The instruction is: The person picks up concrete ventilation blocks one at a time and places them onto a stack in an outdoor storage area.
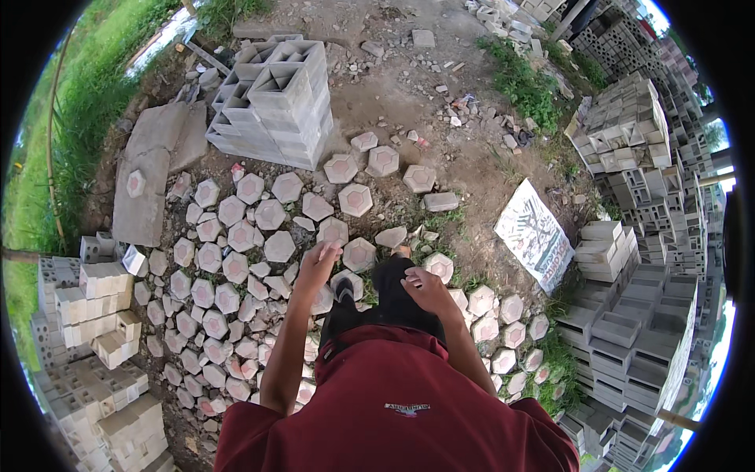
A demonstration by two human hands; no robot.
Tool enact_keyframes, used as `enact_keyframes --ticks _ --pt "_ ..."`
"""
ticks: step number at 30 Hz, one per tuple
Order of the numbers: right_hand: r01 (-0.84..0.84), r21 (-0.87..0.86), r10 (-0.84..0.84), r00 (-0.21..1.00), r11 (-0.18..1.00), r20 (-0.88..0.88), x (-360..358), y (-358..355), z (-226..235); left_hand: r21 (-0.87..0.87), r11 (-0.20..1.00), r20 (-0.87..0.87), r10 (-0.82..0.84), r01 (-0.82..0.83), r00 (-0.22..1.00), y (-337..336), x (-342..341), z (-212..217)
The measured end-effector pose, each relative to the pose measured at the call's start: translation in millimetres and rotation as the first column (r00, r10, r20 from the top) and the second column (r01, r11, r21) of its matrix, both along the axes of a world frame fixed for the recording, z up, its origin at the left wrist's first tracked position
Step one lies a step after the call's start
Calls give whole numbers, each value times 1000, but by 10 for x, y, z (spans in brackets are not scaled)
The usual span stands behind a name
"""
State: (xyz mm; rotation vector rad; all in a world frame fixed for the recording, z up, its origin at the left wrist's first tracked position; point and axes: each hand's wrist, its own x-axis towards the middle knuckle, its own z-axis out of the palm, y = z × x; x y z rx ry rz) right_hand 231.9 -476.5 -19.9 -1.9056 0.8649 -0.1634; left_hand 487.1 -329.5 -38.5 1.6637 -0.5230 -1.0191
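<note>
The left hand (pixel 318 261) and right hand (pixel 425 289) are hanging half open, each grip looking empty.
Just past the left hand, a grey, six-sided concrete block (pixel 333 229) with a pink middle is lying on brown dirt (pixel 469 161).

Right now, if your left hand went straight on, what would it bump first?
Probably the pinkish-grey hexagonal concrete paver just past the left hand, though the hand's height is unclear.

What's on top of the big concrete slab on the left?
A hexagonal paver lies on the slab; whatever the paver and slab cover underneath cannot be seen.
</note>
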Motion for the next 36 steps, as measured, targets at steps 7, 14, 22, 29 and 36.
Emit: enact_keyframes --ticks 7,14,22,29,36 --pt "-142 -53 145 988 988 54 690 -1791 -155 -88 987 -180 120 -137 976 -1346 371 18" --pt "-156 -190 177 979 969 97 1247 -3491 75 -65 964 -182 242 -257 953 -2853 447 71" --pt "-173 -189 209 960 967 188 1997 -4590 86 -91 957 -121 265 -277 956 -3856 923 148" --pt "-437 -37 437 884 899 168 2852 -5407 -52 -29 928 -160 362 -371 918 -4605 1585 -96" --pt "-397 -324 462 873 859 156 4179 -6900 118 -130 899 -136 402 -419 905 -6063 2889 -394"
